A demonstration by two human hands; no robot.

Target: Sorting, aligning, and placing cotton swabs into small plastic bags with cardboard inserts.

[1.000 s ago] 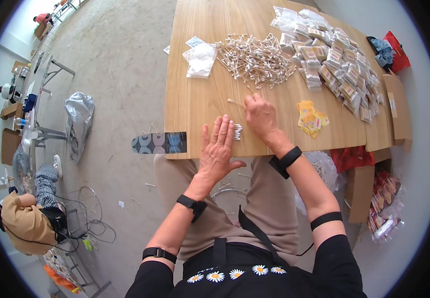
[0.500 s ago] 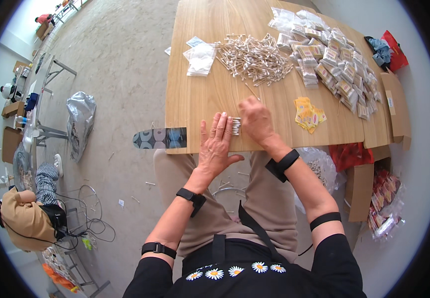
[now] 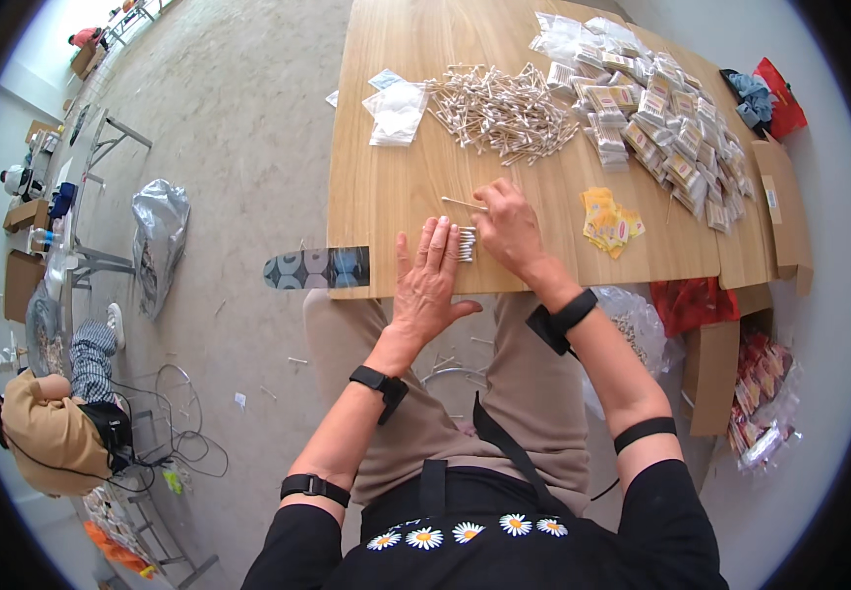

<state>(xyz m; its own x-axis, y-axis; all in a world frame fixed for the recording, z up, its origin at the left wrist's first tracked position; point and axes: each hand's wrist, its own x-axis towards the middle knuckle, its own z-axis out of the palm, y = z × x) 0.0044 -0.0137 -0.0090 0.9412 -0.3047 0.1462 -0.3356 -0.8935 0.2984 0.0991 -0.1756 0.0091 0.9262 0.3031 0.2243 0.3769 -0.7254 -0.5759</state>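
Observation:
My left hand (image 3: 429, 273) lies flat near the table's front edge, its fingers stretched out beside a small row of cotton swabs (image 3: 467, 244). Part of that row may be hidden under the fingers. Just right of the row, my right hand (image 3: 510, 228) is closed on a single cotton swab (image 3: 463, 204), which sticks out to the left above the row. A large loose heap of cotton swabs (image 3: 502, 110) lies farther back on the wooden table (image 3: 396, 197). Yellow printed cards (image 3: 609, 224) are spread to the right of my right hand.
Many filled clear packs (image 3: 671, 118) are piled at the back right. Flat clear bags (image 3: 396, 113) lie at the back left. A patterned strip (image 3: 317, 267) overhangs the left edge. Cardboard boxes (image 3: 708, 379) stand at the right. Another person (image 3: 57, 433) sits at far left.
My right hand has shifted slightly, and the swab in it now points left instead of up and away. My left hand stays flat in place.

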